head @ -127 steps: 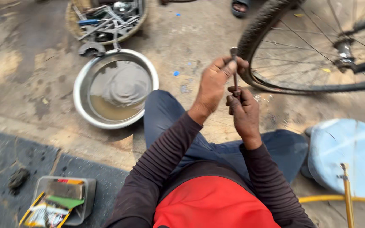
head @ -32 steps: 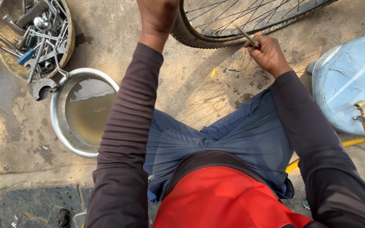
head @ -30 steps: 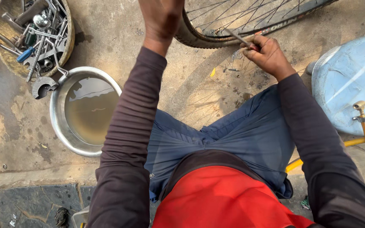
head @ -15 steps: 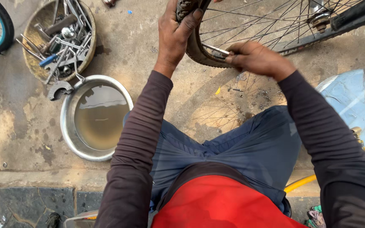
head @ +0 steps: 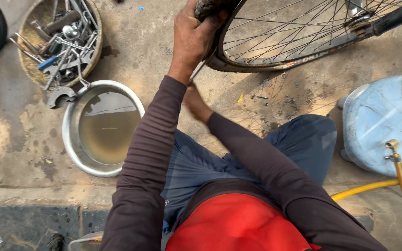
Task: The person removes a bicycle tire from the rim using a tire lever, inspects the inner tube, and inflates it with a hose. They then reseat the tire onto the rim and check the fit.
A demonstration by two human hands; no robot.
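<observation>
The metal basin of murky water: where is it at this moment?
In the head view the metal basin sits on the ground left of the person's left arm, just below the round basket of tools.

Outdoor daylight, stained cracked grey concrete ground [head: 5, 139]. At 9 o'clock a round steel basin of murky brown water [head: 104, 126]. At 10 o'clock a shallow woven basket of metal spanners and tools [head: 59, 41], just beside the basin. At 3 o'clock a pale blue round plastic drum lid [head: 387, 121]; yellow hose [head: 364, 188] at 4. Dark paving strip [head: 24, 227] at 7 o'clock.
</observation>
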